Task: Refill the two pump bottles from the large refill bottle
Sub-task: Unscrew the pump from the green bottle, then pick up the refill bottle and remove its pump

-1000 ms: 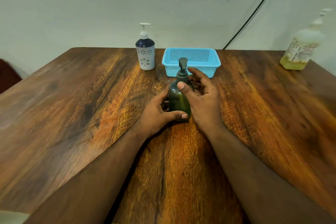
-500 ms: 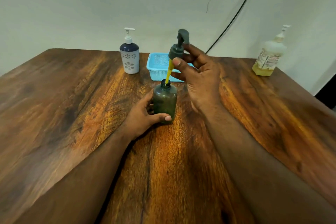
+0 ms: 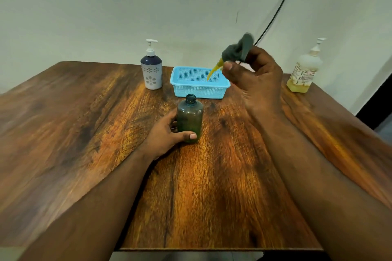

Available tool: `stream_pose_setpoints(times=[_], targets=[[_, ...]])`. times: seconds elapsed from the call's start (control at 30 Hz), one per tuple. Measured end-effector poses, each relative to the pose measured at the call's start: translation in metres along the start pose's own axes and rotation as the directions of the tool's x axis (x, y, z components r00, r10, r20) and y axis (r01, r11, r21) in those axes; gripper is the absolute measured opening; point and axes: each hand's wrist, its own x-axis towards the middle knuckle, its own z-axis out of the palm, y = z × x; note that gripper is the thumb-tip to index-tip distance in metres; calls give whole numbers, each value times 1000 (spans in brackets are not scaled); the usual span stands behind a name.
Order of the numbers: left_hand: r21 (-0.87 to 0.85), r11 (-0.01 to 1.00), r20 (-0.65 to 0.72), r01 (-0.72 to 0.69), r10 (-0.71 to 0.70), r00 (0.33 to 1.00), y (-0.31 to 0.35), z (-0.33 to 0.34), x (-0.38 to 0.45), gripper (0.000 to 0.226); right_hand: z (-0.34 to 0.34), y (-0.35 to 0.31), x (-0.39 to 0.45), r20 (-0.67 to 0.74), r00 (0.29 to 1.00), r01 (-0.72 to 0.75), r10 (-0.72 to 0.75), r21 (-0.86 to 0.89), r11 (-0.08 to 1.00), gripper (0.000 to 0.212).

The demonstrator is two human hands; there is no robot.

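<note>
A dark green bottle [image 3: 190, 118] stands upright in the middle of the wooden table [image 3: 84, 133], its neck uncapped. My left hand [image 3: 167, 133] grips its lower body. My right hand [image 3: 254, 78] is raised above and to the right, holding the grey pump head [image 3: 237, 50], whose yellow-wet dip tube [image 3: 214, 71] hangs tilted over the blue basket [image 3: 199, 91]. A white and navy pump bottle [image 3: 151, 70] stands at the back, left of the basket. The large refill bottle [image 3: 304, 70] with yellow liquid at its bottom stands at the far right edge.
A black cable [image 3: 280, 6] runs down the wall behind the table. The table's near edge is at the bottom of the view, and its right edge drops off beside the refill bottle.
My right hand unscrewed the pump head, lifted it out of the green bottle and carried it up and right over the basket. My left hand kept hold of the bottle.
</note>
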Motion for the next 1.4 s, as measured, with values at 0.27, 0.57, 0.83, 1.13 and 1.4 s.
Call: stream_pose_setpoints(times=[0.27, 0.57, 0.83, 1.13, 1.4], targets=[[-19, 1000, -75, -19, 18, 997, 1, 0, -1, 71, -46, 73, -21, 661, 750, 507, 18, -593, 625, 28], [4, 1000, -98, -3, 3, 995, -2, 0, 3, 103, -46, 106, -32, 874, 465, 813, 141, -484, 323, 41], [336, 938, -311, -85, 196, 930, 4, 7, -6, 125, -49, 116, -29, 848, 502, 782, 171, -530, 328, 45], [578, 482, -36, -658, 821, 569, 68, 81, -27, 40, -103, 111, -24, 730, 668, 639, 141, -661, 394, 31], [559, 660, 213, -501, 470, 857, 76, 155, 77, 42, -179, 91, 6, 679, 655, 669, 332, -725, 164, 43]])
